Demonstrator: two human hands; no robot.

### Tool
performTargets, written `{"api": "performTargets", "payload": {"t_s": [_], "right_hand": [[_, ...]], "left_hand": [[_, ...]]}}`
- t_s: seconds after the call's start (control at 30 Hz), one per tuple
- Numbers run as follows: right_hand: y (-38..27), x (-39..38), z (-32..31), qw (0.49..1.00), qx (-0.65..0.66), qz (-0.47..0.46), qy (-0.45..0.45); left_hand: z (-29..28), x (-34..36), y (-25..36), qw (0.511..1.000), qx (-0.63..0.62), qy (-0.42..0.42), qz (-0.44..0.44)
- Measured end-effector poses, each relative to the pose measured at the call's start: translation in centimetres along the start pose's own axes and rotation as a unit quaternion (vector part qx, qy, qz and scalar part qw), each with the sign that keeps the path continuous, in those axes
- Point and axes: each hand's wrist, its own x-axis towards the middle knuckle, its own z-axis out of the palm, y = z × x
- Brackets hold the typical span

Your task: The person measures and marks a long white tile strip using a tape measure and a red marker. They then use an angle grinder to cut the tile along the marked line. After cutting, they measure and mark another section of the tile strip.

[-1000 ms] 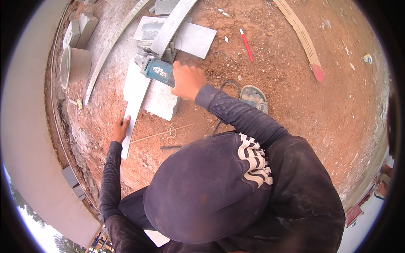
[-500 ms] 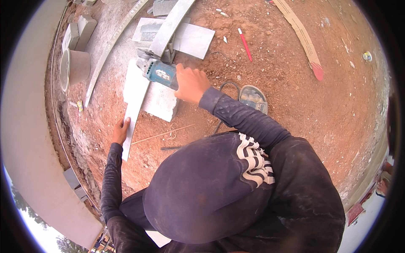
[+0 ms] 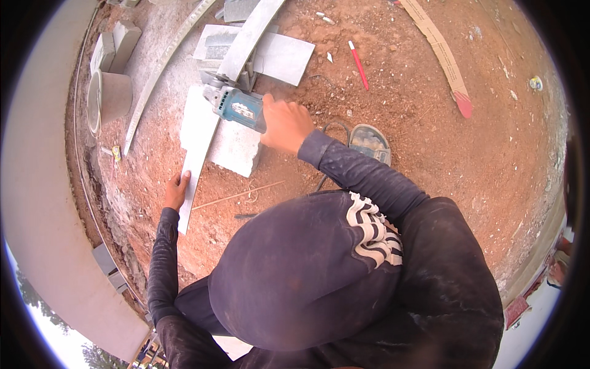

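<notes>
Grinder point(image 3: 241, 109) shifted rightward, jutting left from right hand point(image 3: 286, 125).

Dark navy head covering point(image 3: 295, 277), smooth and rounded, wavy cream-and-black striped trim point(image 3: 370, 237) at right, dark long-sleeved top point(image 3: 452, 277) with pale smears, right sleeve point(image 3: 362, 175) creased and dusty, plain cuff point(image 3: 313, 148), left sleeve point(image 3: 163, 261) wrinkled, dust-marked, left hand point(image 3: 176, 191) and right hand point(image 3: 286, 125) bare
</notes>
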Motion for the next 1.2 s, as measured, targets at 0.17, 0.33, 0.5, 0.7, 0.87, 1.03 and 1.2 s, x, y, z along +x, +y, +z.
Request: {"api": "performTargets", "payload": {"t_s": [0.17, 0.33, 0.5, 0.7, 0.87, 1.03, 1.2], "right_hand": [[0.0, 0.9, 0.5, 1.000, 0.001, -0.015, -0.004], [-0.6, 1.8, 0.4, 1.000, 0.003, -0.009, -0.016], [-0.7, 2.7, 1.2, 1.000, 0.006, -0.023, 0.003], [-1.1, 4.4, 2.7, 0.999, 0.001, -0.038, 0.030], [-1.3, 5.2, 3.2, 0.999, -0.004, -0.037, 0.034], [-1.1, 4.3, 2.5, 0.998, 0.011, -0.045, 0.042], [-1.1, 2.7, 0.9, 1.000, 0.007, -0.015, -0.002]], "left_hand": [[-0.1, -0.1, 0.1, 1.000, -0.018, -0.010, -0.008], [0.1, -0.6, 1.6, 1.000, -0.028, -0.006, -0.007], [0.1, -0.6, 1.3, 0.999, -0.044, -0.008, -0.015], [-0.2, -0.3, 0.4, 1.000, -0.011, -0.005, -0.016], [0.3, -0.4, 0.9, 0.999, -0.033, -0.003, -0.024], [0.0, -0.2, 0.1, 1.000, -0.018, 0.006, -0.005], [0.0, -0.1, 0.4, 1.000, -0.019, -0.006, 0.000]]}}
